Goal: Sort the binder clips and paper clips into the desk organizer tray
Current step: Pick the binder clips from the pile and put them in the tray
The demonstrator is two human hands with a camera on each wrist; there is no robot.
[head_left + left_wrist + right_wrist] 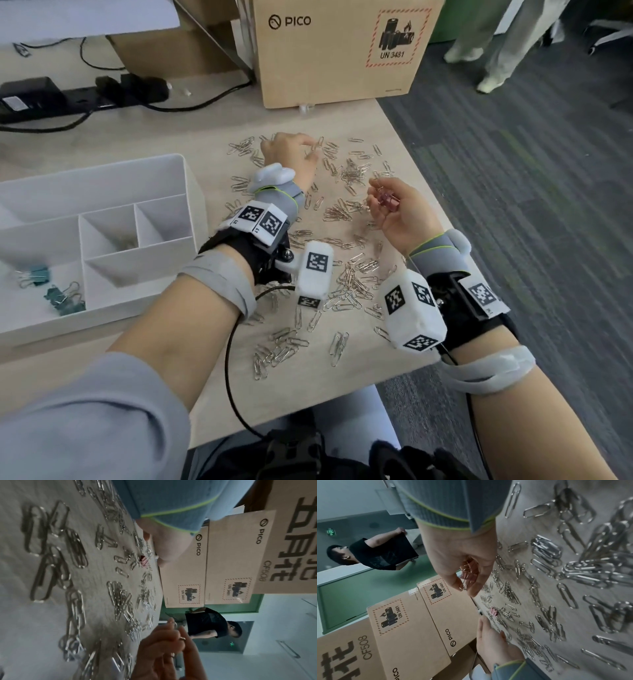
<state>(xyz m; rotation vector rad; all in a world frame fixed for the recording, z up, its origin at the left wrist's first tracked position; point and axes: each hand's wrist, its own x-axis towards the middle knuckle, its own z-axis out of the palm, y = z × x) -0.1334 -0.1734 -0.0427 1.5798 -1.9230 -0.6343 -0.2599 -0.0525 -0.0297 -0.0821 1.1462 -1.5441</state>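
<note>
Silver paper clips point(346, 212) lie scattered over the wooden table. At the far side of the scatter my left hand point(310, 150) reaches with loose fingers that hold nothing. Its fingertips point(482, 619) sit just short of a pink binder clip point(494, 612) lying on the table. My right hand point(376, 195) hovers palm-up over the clips and grips several pink binder clips point(388, 200) in its curled fingers. The white organizer tray point(191, 192) stands at the left. Teal binder clips point(63, 298) lie in its front-left compartment and a few paper clips point(123, 241) in a middle one.
A cardboard PICO box point(335, 51) stands at the table's far edge, close behind my left hand. A black power strip point(82, 97) with cables lies at the back left. The table's right edge point(424, 178) drops to carpet. A person point(376, 553) stands in the background.
</note>
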